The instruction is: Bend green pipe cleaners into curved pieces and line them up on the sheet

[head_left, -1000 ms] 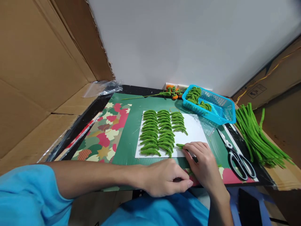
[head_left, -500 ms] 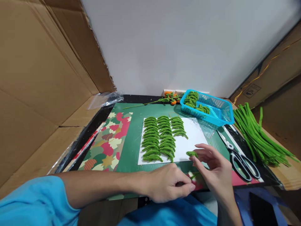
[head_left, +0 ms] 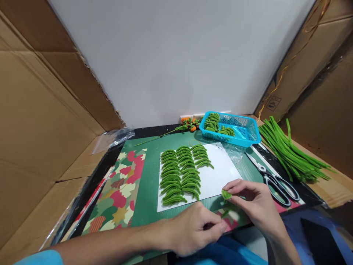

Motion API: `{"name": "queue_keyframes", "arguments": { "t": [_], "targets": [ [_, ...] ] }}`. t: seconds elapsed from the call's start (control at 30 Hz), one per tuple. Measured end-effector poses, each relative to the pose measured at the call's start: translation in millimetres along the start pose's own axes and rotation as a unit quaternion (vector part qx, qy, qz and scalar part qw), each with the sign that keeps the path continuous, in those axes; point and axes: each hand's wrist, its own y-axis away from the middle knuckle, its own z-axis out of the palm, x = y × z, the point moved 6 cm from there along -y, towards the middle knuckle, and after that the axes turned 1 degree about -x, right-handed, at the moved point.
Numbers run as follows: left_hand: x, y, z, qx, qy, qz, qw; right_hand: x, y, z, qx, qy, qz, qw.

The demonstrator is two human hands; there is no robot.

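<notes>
In the head view, my right hand (head_left: 255, 202) pinches a small looped green pipe cleaner (head_left: 226, 194) between thumb and fingertips, just off the paper's lower right corner. My left hand (head_left: 197, 228) is closed to its left, by the table's front edge. A green length of pipe cleaner runs down from the loop towards the left fingertips, which appear to grip its lower end; the grip itself is partly hidden. Beyond my hands, curved green pipe cleaner pieces (head_left: 170, 176) lie in three columns on a white sheet of paper (head_left: 216, 176), the right column being shortest.
A blue basket (head_left: 248, 141) with more green pieces stands at the back. Black-handled scissors (head_left: 266, 175) and a bundle of long green pipe cleaners (head_left: 293, 154) lie at right. Orange flowers (head_left: 190, 123) lie near the wall. Cardboard (head_left: 41, 110) stands at left.
My right fingers have closed in on the green loop, and its shape now faces the camera more upright. The left hand keeps its closed pose. The whole view has shifted slightly.
</notes>
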Motion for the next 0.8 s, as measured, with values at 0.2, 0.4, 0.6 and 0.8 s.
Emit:
{"name": "queue_keyframes", "arguments": {
  "t": [0.2, 0.4, 0.6, 0.8],
  "targets": [
    [6, -1, -1.9, 0.007, 0.006, 0.000, 1.000, -11, -36, 22, -0.060, 0.262, -0.052, 0.962],
    [3, 0, -0.5, 0.008, 0.000, 0.011, 1.000, -3, -73, 47, -0.115, 0.423, -0.043, 0.898],
    [2, 0, -0.1, 0.015, 0.001, 0.021, 1.000, -1, -76, 56, -0.133, 0.505, -0.049, 0.851],
    [5, 1, -1.2, 0.019, -0.004, 0.033, 0.999, 0, -82, 58, -0.139, 0.535, -0.055, 0.832]
  ]
}}
